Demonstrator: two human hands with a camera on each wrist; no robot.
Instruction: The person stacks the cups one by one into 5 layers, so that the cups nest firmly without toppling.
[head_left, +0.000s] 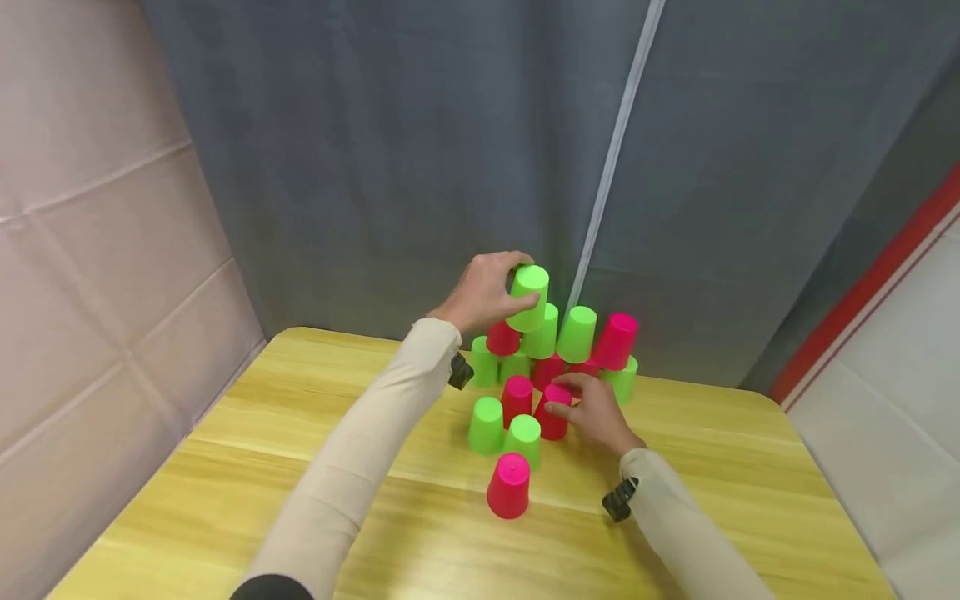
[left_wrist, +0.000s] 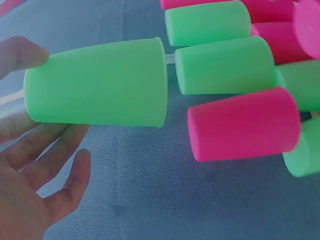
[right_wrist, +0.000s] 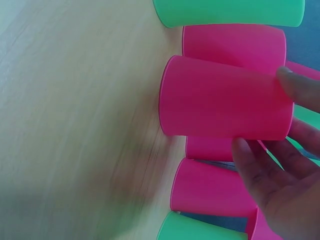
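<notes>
On the yellow wood-grain table (head_left: 315, 467), inverted green and pink cups stand clustered near the far edge. Behind hangs a grey curtain (head_left: 390, 150); a beige padded wall (head_left: 97, 250) closes the left side. The left hand (head_left: 480, 292) grips the green cup (head_left: 528, 297) at the stack's top. The right hand (head_left: 596, 412) pinches a pink cup (head_left: 553, 411) standing on the table among the front cups.

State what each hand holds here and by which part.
The left hand grips a green cup near its closed top end, above the stack. The right hand pinches a pink cup at its closed top, on the table.
</notes>
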